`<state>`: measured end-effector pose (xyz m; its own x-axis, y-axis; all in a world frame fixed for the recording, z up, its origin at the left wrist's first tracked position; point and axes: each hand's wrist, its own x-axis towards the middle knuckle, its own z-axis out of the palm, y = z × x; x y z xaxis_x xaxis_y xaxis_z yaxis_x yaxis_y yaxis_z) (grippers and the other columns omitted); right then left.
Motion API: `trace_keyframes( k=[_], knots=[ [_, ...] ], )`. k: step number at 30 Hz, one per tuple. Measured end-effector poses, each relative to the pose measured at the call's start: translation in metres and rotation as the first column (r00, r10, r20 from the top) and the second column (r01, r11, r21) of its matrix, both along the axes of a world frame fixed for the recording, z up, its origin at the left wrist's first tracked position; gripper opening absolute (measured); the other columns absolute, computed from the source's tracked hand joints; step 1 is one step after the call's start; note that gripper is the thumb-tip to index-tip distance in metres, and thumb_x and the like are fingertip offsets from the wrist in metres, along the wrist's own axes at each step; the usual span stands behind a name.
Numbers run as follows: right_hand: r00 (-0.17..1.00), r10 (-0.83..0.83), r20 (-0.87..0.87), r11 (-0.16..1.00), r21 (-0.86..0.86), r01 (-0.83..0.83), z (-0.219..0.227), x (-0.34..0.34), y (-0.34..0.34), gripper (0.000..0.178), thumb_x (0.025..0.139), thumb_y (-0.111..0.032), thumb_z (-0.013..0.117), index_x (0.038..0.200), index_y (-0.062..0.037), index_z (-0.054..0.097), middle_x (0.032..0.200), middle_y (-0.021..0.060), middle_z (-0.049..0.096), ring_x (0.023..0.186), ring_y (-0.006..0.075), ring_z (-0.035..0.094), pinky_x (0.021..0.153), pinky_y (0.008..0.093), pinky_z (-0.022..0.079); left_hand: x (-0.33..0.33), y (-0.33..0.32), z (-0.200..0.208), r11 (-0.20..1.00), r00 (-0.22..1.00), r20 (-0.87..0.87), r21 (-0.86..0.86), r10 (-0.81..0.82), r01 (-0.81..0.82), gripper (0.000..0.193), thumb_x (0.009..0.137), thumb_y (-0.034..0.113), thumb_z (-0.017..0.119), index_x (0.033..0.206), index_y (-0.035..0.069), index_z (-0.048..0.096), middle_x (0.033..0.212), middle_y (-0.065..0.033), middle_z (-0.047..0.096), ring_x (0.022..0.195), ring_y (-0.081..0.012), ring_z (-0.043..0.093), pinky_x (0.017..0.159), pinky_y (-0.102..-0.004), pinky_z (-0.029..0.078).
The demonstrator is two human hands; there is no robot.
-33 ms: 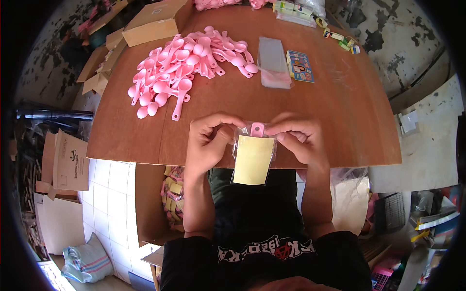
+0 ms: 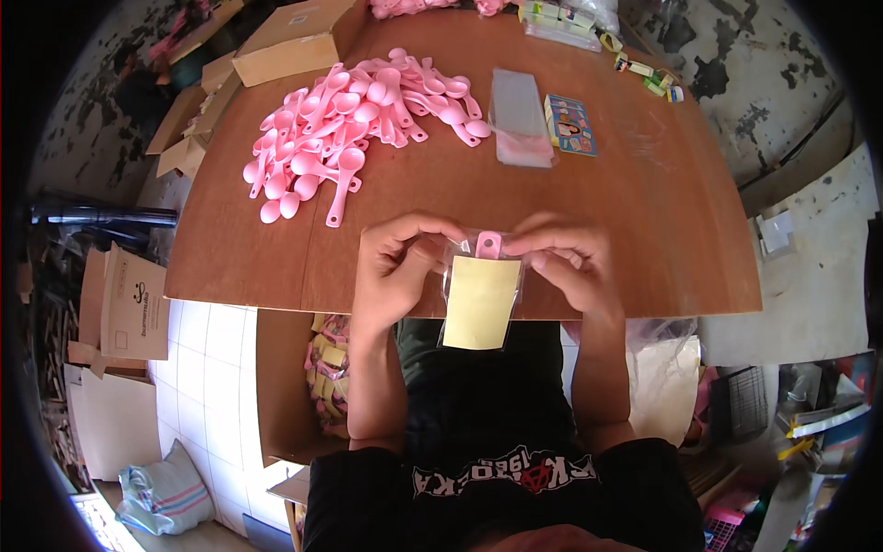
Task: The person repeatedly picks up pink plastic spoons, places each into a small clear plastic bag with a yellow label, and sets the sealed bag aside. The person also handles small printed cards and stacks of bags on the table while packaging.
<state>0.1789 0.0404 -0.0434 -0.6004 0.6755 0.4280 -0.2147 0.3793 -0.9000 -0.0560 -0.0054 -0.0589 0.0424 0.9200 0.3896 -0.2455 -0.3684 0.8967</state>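
Note:
Between my hands, at the table's near edge, hangs a clear plastic bag [image 2: 466, 247]. Inside it are a pale yellow card [image 2: 481, 304] and a pink spoon [image 2: 488, 244]; only the spoon's holed handle end shows above the card, the rest being hidden. My left hand [image 2: 400, 267] pinches the bag's upper left corner between thumb and forefinger. At the upper right corner, my right hand [image 2: 568, 259] holds the bag in a similar pinch. Beyond my hands, a large heap of pink spoons [image 2: 349, 158] lies on the table.
On the brown table [image 2: 644, 239] lie a stack of clear bags [image 2: 518, 120] and printed cards [image 2: 572, 126]. A cardboard box [image 2: 294, 41] stands at the far left. Below the table's near edge, an open carton [image 2: 280, 386] holds several packed bags [image 2: 328, 368]. A white sack [image 2: 166, 492] rests on the floor.

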Motion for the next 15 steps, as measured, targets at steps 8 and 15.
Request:
trace_keyframes(
  k=[8, 15],
  knots=[
    [0.996, -0.069, 0.049, 0.997, -0.038, 0.071, 0.001, -0.012, -0.017, 0.024, 0.082, 0.006, 0.073, 0.105, 0.0031, 0.067, 0.102, 0.0109, 0.064, 0.092, 0.0148, 0.068, 0.076, 0.0256, 0.057, -0.001, -0.026, 0.008, 0.991, 0.999, 0.022, -0.130, -0.029, 0.031, 0.028, 0.078, -0.011, 0.074, 0.103, -0.007, 0.063, 0.096, -0.0172, 0.071, 0.091, -0.0187, 0.070, 0.077, -0.0285, 0.059],
    [0.927, -0.050, 0.372, 0.992, -0.089, 0.090, 0.038, 0.066, -0.057, 0.026, 0.084, -0.001, 0.073, 0.109, -0.0021, 0.067, 0.098, 0.0100, 0.067, 0.085, 0.0175, 0.069, 0.073, 0.0275, 0.054, -0.077, -0.109, -0.021, 0.963, 0.928, -0.362, -0.270, -0.087, -0.015, 0.038, 0.068, -0.010, 0.082, 0.103, -0.003, 0.068, 0.096, -0.0155, 0.071, 0.089, -0.0201, 0.072, 0.073, -0.0300, 0.061]
  ],
)
